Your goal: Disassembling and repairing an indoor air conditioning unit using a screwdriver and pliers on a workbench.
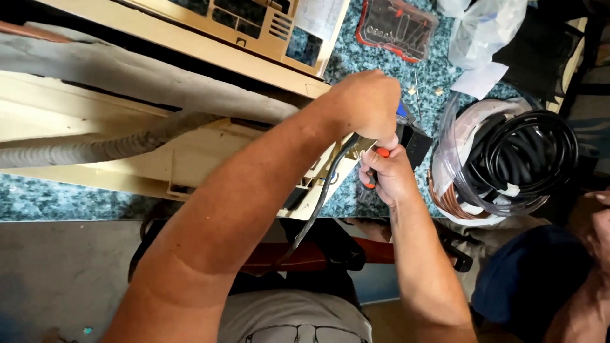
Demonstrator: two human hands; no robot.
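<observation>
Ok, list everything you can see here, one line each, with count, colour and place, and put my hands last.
Cream plastic appliance housing: one, cream, lying across the speckled counter on the left.
Grey wrapped hose: one, grey, running over the housing.
Thin dark cable: one, dark, hanging from the housing's right end.
Speckled blue-green stone counter: one, under everything.
Red tool case with clear lid: one, top centre.
Clear plastic bag: one, top right.
Coil of black tubing in clear wrap: one, right.
Copper tubing: one coil, beneath the black coil.
Orange-handled tool: one, gripped in the right hand.
Left hand: at the housing's right end.
Right hand: below the left.
</observation>
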